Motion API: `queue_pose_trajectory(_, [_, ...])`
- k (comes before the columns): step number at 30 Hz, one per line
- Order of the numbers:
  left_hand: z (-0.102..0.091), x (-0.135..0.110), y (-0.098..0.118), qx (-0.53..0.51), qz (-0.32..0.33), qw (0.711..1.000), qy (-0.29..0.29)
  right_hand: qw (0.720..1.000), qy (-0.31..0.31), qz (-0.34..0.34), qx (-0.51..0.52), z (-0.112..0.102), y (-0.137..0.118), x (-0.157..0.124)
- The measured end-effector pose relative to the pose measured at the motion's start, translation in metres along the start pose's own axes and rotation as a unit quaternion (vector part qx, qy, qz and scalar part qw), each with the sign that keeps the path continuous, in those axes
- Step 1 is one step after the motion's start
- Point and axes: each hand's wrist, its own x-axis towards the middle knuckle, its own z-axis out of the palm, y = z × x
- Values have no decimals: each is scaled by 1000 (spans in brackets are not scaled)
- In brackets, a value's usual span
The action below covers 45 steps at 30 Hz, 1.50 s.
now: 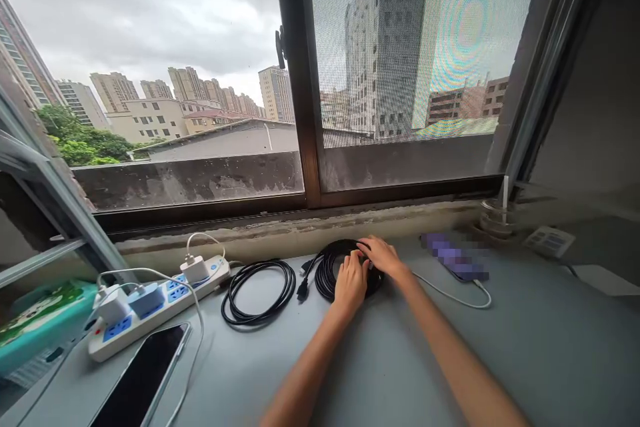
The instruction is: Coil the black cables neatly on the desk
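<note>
A thick coil of black cable (pixel 327 273) lies on the grey table near the window sill, its dark connectors (pixel 303 289) sticking out to the left. My left hand (pixel 351 280) rests over the middle of the coil with bent fingers closed on the strands. From the right, my right hand (pixel 381 256) reaches across the coil's far side, fingers curled onto the cable and close to the left fingertips. Both hands partly hide the coil's right half. A second, thinner loop of black cable (pixel 259 325) lies flat just to the left, apart from both hands.
On the left are a white power strip (pixel 165 310) with chargers and white cords, a dark-screened phone (pixel 143 373) and a teal box (pixel 45 333). A purple phone (pixel 453 257) on a white cable and a glass jar (pixel 497 219) stand right. The window (pixel 313 147) runs behind.
</note>
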Motion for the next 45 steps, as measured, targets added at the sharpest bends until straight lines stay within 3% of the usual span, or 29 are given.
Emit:
queue_pose_trajectory(9, [-2,3,1,-31,-7,999,-44,1000,8,-14,-19,6,-8,1])
queue_pose_trajectory(20, [-15,17,-15,-78,-60,993,-66,987,54,18,-147,19,-30,-8])
queue_pose_trajectory(23, [-35,25,-29,-78,-106,991,-36,987,54,13,-153,20,-27,-7])
queue_pose_trajectory(27, [-67,25,-54,-13,-230,973,20,987,54,13,-153,22,-23,-5])
queue_pose_trajectory(30, [-78,18,-70,39,-328,944,0,987,58,14,-151,24,-22,-4])
queue_pose_trajectory(34, [-80,15,-82,69,-401,912,-50,988,60,15,-141,24,-21,-3])
queue_pose_trajectory(38, [-83,16,-87,107,-437,891,-60,990,59,18,-126,23,-20,-2])
queue_pose_trajectory(45, [-66,11,-77,143,-432,887,-77,993,57,21,-98,21,-20,-4])
